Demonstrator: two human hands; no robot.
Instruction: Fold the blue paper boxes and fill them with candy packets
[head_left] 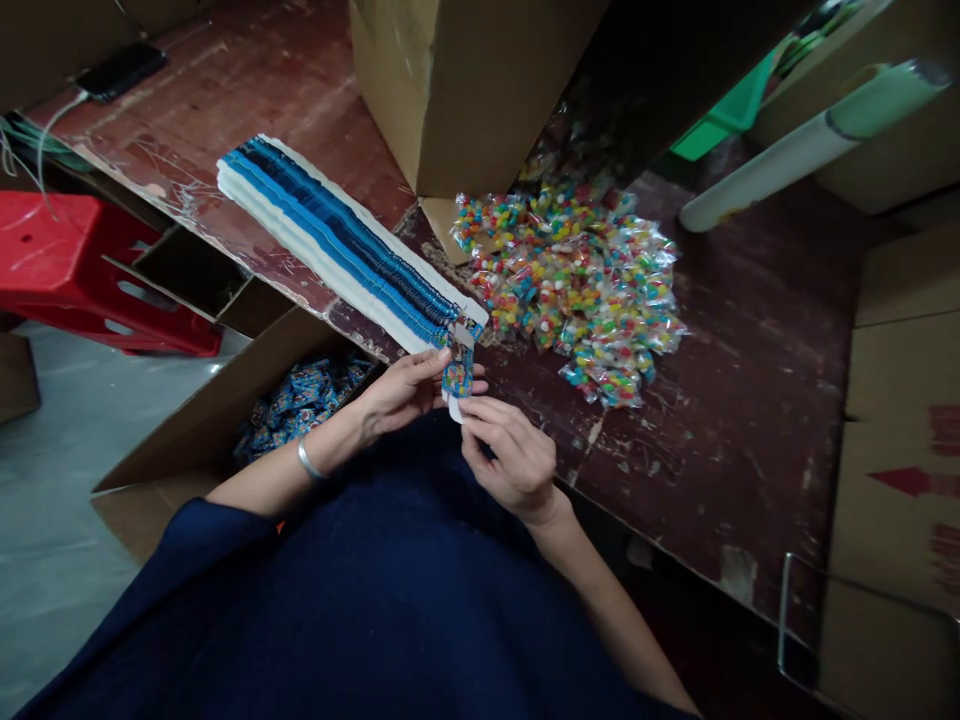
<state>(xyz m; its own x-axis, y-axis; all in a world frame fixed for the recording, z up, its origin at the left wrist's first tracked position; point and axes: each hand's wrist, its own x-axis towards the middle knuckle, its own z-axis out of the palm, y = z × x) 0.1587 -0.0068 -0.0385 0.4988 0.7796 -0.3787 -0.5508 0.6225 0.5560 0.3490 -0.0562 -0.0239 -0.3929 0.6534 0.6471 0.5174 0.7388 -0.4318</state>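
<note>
My left hand (411,388) holds a small blue printed candy box (457,374) between thumb and fingers, close to the table's front edge. Its white flaps stand out at the top and bottom ends. My right hand (514,452) pinches the white flap at the lower end. Just beyond the box, a long row of flat, overlapping blue and white cartons (337,240) stretches back to the left. To the right of it lies a heap of small clear bags of colourful candy (577,285).
Below the table edge on the left, a cardboard carton (187,420) holds many small blue boxes (307,400). A tall cardboard box (480,90) stands behind the candy. A red stool (82,270), a phone (121,70) and a white roll (787,160) are farther off.
</note>
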